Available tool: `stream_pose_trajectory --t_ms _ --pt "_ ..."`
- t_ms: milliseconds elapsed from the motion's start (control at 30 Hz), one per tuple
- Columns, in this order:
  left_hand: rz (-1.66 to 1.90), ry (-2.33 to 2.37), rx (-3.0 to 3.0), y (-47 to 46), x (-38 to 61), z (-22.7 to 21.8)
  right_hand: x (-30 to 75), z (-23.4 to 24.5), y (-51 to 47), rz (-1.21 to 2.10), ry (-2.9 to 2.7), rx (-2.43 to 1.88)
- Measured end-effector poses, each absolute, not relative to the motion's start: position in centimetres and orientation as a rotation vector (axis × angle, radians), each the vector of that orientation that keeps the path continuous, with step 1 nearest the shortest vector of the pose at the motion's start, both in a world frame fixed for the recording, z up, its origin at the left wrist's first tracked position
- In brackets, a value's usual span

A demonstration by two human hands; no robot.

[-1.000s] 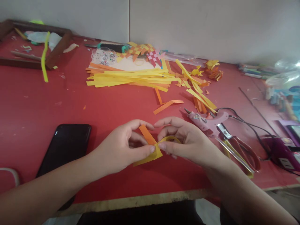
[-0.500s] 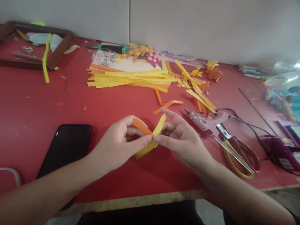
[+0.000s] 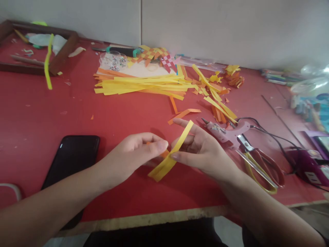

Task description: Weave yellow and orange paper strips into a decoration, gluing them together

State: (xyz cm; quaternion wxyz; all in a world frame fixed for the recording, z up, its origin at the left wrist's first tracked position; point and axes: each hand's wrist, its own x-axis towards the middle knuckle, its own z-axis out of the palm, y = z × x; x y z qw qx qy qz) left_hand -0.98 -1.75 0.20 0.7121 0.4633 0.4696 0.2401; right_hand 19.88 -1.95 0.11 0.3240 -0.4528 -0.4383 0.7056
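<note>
My left hand (image 3: 136, 154) and my right hand (image 3: 203, 151) meet just above the red table (image 3: 77, 113), near its front edge. Between them runs a yellow paper strip (image 3: 169, 157), slanting from lower left to upper right. A short orange strip (image 3: 164, 153) crosses it and is mostly hidden by my left fingers. My left thumb and fingers pinch the orange strip where the two cross. My right thumb and fingers hold the yellow strip, its free end lying along my forefinger.
A black phone (image 3: 70, 161) lies left of my left arm. A pink glue gun (image 3: 226, 132), its cable and scissors (image 3: 262, 168) lie to the right. A heap of yellow and orange strips (image 3: 144, 85) and a woven piece (image 3: 154, 56) lie further back. A wooden frame (image 3: 61, 56) sits far left.
The curled yellow strip has been drawn out straight and now slants up along my right forefinger. My left fingers have closed over the orange strip, hiding most of it.
</note>
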Motion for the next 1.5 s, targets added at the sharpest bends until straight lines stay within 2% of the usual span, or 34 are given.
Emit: stream_pose_trajectory --t_ms 367,533,700,1000,1500 --pt "0.308 1.067 1.238 -1.7 -0.9 1.0 20.1 0.3 -1.7 1.987 -1.203 -1.196" --pt "0.332 1.072 1.134 -1.3 -1.0 0.5 19.7 0.2 -2.0 1.865 -1.162 -1.258" --pt "0.474 1.075 0.965 -1.3 -0.9 0.4 19.2 0.1 -2.4 1.775 -1.048 -1.112" --pt "0.563 1.050 0.959 -1.5 -0.7 0.0 19.1 0.5 -2.6 1.635 -1.181 -1.215" --pt "0.558 1.149 1.131 -1.7 -1.0 0.2 19.2 0.5 -2.8 1.647 -1.239 -1.256"
